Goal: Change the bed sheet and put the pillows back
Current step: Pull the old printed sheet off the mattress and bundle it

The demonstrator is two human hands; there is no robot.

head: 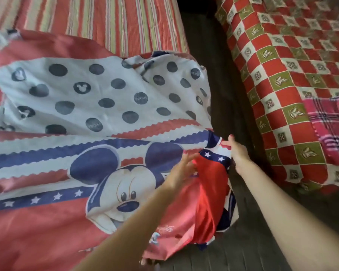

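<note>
A red, white and blue cartoon-mouse bed sheet (82, 118) lies loosely over the bed on the left, rumpled and folded back. Beyond it the striped mattress cover (110, 18) shows. The sheet's right edge hangs off the bed side in a bunch of red cloth. My right hand (238, 151) pinches that edge at the starred blue band. My left hand (182, 169) rests against the bunched cloth just to the left, fingers spread and blurred. No pillows are in view.
A dark floor strip (223, 79) runs between the beds. On the right stands a second bed with a red, white and green checked cover (282, 75). A pink plaid cloth (329, 126) lies on it.
</note>
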